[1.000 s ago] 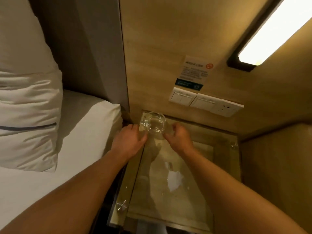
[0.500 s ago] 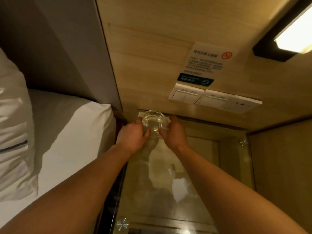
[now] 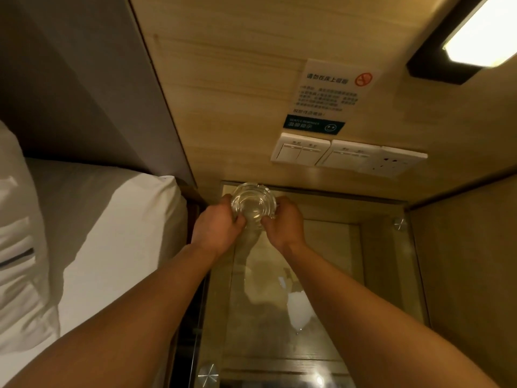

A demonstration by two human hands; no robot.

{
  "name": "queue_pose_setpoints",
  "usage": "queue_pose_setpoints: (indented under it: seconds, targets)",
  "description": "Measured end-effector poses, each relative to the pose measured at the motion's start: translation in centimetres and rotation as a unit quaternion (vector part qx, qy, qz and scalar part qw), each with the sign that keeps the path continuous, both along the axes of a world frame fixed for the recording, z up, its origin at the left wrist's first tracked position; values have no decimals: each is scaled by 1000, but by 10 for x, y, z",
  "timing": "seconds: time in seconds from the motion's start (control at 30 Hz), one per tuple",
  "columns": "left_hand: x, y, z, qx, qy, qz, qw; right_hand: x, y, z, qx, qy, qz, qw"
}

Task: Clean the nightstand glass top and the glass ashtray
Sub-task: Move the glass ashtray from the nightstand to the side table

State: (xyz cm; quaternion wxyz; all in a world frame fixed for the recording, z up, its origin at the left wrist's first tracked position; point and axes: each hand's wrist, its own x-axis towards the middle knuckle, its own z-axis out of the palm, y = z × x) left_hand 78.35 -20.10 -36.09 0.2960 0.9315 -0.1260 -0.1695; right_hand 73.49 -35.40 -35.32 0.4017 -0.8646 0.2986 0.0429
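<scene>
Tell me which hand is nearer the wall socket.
Right. The right hand holds the ashtray on the side toward the socket; the left hand holds the opposite side, by the bed.

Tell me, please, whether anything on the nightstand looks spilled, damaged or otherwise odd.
Nothing looks broken. The glass top shows a pale white patch near its middle; smear, droplet or reflection, I cannot tell. The glass ashtray looks intact, gripped by the left hand and right hand at the back corner.
</scene>
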Motion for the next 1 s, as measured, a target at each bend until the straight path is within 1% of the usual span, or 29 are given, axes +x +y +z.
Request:
queue_pose_setpoints:
  seconds: [0.07, 0.17, 0.3, 0.4, 0.5, 0.57, 0.67, 0.8, 0.9, 1.0]
  targets:
    - [-9, -4, 8, -8, -15, -3, 1000, -12, -2, 14, 18, -12, -12, 1000]
    - [-31, -13, 33, -27, -15, -21, 999, -40, -9, 44, 35, -32, -38, 998]
    - [-79, -30, 83, -48, -16, -57, 997, -97, -24, 95, 37, -5, -84, 996]
    - [-120, -51, 124, -54, -16, -100, 993, -149, -38, 137, 59, -17, -132, 989]
    - [-165, -77, 160, -33, -13, -137, 990, -209, -55, 172, 62, -24, -181, 981]
    - [-201, -94, 180, -41, -10, -165, 985, -254, -66, 191, 50, -16, -214, 975]
    - [-259, -119, 204, -49, -4, -221, 974, -323, -83, 214, 35, -11, -256, 966]
    - [-339, -152, 229, -25, -14, -282, 959, -419, -102, 240, 50, -24, -302, 952]
    - [-403, -177, 248, -24, -23, -317, 948, -488, -117, 257, 21, -28, -324, 946]
    - [-465, -204, 263, -33, -13, -344, 938, -556, -133, 271, -10, -33, -355, 934]
